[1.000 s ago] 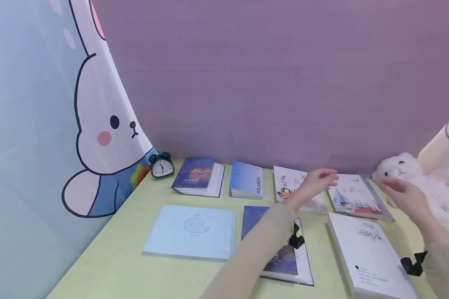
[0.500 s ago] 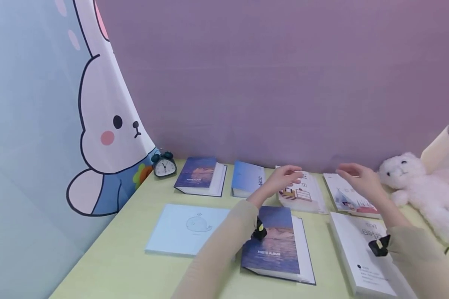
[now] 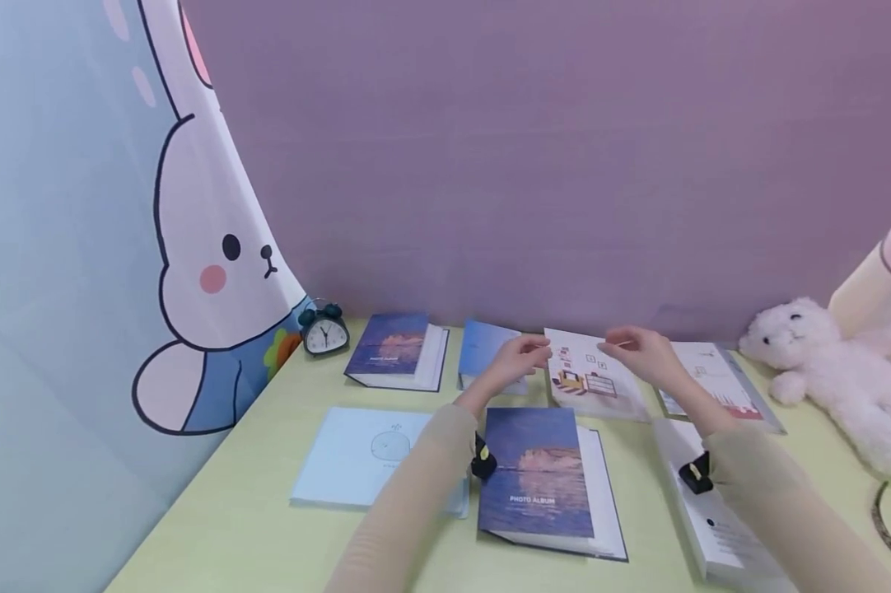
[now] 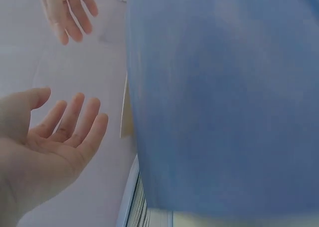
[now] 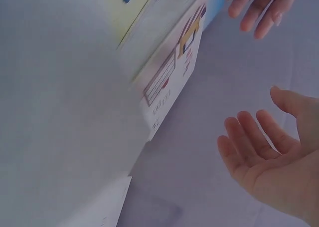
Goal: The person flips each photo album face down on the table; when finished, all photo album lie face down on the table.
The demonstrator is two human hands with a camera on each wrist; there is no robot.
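Both hands hover over the back row of books with fingers loosely bent and palms turned toward each other, holding nothing. My left hand [image 3: 515,362] overlaps the blue Polaroid album [image 3: 486,339] in the head view. Beside it, my right hand [image 3: 641,354] is at the right edge of a white illustrated book [image 3: 594,402] and overlaps a second white illustrated book [image 3: 720,375]. Below the forearms lie a purple-blue photo album [image 3: 534,461], a pale blue whale-print book [image 3: 342,453] and a thick white book [image 3: 712,543], the last partly hidden by the right sleeve.
At the back left stand a dark alarm clock [image 3: 325,336] and, next to it, another photo album [image 3: 388,342]. A white plush toy [image 3: 809,350] lies at the right, with a dark curved line [image 3: 886,527] below it. A purple backdrop [image 3: 490,165] rises behind the table.
Both hands have moved left along the back row. The left came from the first white illustrated book to the Polaroid album, the right from beside the plush toy.
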